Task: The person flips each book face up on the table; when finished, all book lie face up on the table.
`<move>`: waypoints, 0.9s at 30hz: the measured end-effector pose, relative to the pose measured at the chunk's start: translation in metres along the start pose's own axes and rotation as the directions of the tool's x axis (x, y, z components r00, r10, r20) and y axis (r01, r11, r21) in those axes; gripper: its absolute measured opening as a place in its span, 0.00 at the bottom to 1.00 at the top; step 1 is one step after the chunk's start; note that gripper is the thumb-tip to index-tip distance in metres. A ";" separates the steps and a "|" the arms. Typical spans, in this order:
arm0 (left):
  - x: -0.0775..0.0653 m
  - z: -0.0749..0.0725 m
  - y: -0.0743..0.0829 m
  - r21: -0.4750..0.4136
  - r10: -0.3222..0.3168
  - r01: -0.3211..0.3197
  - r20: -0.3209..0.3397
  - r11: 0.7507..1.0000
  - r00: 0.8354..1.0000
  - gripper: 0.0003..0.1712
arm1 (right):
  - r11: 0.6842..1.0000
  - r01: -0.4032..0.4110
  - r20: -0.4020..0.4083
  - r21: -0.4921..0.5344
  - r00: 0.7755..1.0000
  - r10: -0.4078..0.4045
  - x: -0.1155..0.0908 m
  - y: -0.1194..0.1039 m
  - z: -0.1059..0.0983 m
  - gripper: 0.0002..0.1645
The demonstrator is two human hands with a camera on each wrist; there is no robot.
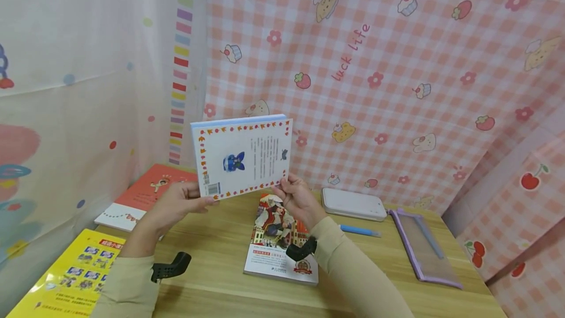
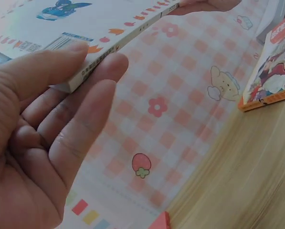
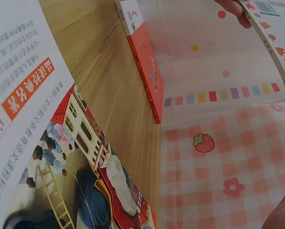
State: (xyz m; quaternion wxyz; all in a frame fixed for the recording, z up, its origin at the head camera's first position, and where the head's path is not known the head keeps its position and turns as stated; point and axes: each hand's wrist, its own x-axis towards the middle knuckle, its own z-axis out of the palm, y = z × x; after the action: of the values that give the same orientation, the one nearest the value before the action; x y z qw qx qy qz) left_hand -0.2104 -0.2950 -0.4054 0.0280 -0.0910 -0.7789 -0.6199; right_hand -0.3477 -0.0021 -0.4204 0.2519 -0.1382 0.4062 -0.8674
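A white book [image 1: 243,158] with a leaf-patterned border and a blue figure on its cover is held up above the table, tilted toward the head camera. My left hand [image 1: 174,205] grips its lower left corner by the barcode; in the left wrist view the thumb lies on the cover and fingers sit beneath the spine. At the lower right corner my right hand [image 1: 302,200] pinches the edge. Below lies an illustrated book [image 1: 275,259] on the table, partly covered by the right hand and wrist. In the right wrist view only a bit of the right hand shows at the edge.
A red-and-white book [image 1: 145,190] and a yellow book [image 1: 66,278] lie at the left. Toward the right are a white case [image 1: 353,204], a blue pen [image 1: 359,230] and a purple-edged mesh pouch [image 1: 428,249]. A pink checked curtain [image 1: 388,53] hangs behind the table.
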 end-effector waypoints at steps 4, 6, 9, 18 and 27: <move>0.001 0.001 0.001 -0.031 0.003 -0.004 -0.031 1.000 1.000 0.26 | 1.000 0.005 0.009 -0.003 1.000 -0.005 0.000 0.000 0.000 0.23; 0.001 0.002 0.001 -0.041 0.003 -0.005 -0.049 0.999 0.999 0.26 | 0.999 0.009 0.027 -0.030 1.000 -0.008 0.000 -0.002 0.001 0.23; 0.001 0.002 0.001 -0.054 -0.003 -0.001 -0.069 0.999 0.998 0.26 | 0.995 0.024 0.064 -0.092 0.998 -0.018 0.000 -0.006 0.002 0.23; -0.001 0.000 0.001 -0.051 -0.018 0.014 -0.073 0.999 0.997 0.26 | 0.947 0.051 0.154 -0.316 0.988 -0.002 0.000 -0.021 0.004 0.23; 0.001 0.000 0.000 -0.065 -0.036 0.031 -0.071 0.997 0.997 0.30 | 0.899 0.036 0.086 -0.437 0.996 0.002 0.001 -0.025 0.005 0.28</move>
State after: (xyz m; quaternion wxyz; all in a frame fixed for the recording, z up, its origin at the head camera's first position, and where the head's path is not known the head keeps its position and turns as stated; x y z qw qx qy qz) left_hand -0.2110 -0.2945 -0.4053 0.0425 -0.0564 -0.7585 -0.6479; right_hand -0.3544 0.0076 -0.3974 0.2237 -0.2314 0.5786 -0.7494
